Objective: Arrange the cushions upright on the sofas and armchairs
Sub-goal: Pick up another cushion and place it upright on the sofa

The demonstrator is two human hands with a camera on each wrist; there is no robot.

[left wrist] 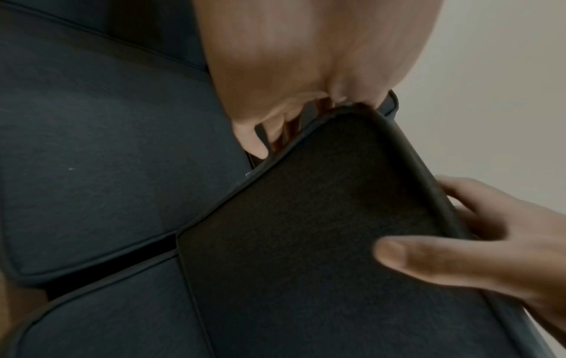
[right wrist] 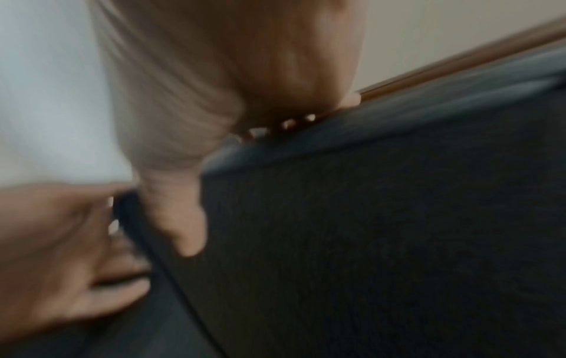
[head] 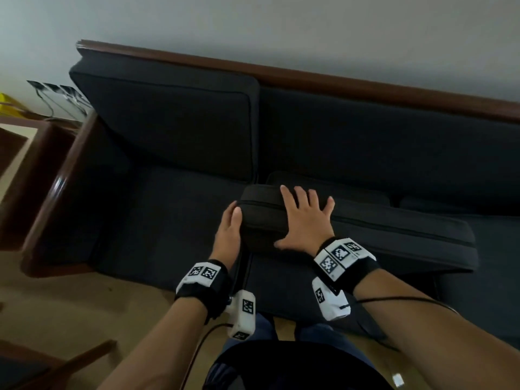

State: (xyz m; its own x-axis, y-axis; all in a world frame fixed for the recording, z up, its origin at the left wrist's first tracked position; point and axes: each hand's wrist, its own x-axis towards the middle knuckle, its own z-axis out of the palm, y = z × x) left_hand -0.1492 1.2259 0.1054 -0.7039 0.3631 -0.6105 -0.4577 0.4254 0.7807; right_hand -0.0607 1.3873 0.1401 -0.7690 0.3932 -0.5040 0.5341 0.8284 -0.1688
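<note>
A dark sofa (head: 168, 220) with a wooden frame fills the head view. One dark back cushion (head: 168, 122) stands upright against its left backrest. A second dark cushion (head: 380, 235) is raised off the middle seat, tilted, with its zip edge facing me. My left hand (head: 229, 226) grips its left end, fingers tucked behind the corner (left wrist: 263, 126). My right hand (head: 304, 218) spreads over the top edge, thumb on the near face (left wrist: 459, 247) and fingers hooked over the far side (right wrist: 229, 109). The cushion's face (left wrist: 306, 230) (right wrist: 367, 230) fills both wrist views.
A glossy wooden armrest (head: 56, 192) bounds the sofa on the left, with a low side table (head: 17, 153) beyond it. The wooden top rail (head: 337, 80) runs along the wall. A wooden chair part (head: 42, 367) shows at the bottom left on the beige floor.
</note>
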